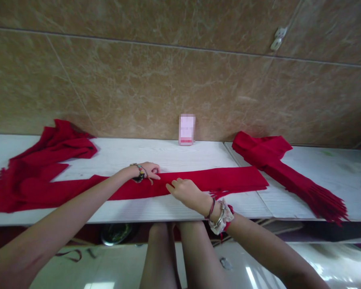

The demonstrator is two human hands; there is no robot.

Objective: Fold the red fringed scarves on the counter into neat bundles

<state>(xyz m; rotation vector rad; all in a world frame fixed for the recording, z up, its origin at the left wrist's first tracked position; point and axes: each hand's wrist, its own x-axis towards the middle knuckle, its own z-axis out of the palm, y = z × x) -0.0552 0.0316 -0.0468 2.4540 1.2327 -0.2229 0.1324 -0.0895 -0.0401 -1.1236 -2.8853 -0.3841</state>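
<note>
A long red scarf (228, 179) lies stretched flat along the white table (180, 154). My left hand (149, 170) rests on the scarf's far edge near the middle, fingers curled and pinching the cloth. My right hand (185, 191) lies on the scarf's near edge just to the right, fingers bent and pressing down on the fabric. The two hands are a short gap apart.
A heap of red scarves (48, 156) lies at the left of the table. A folded fringed red scarf (289, 172) lies at the right, hanging over the front edge. A small pink card (187, 129) stands against the brown tiled wall. My knees show below the table.
</note>
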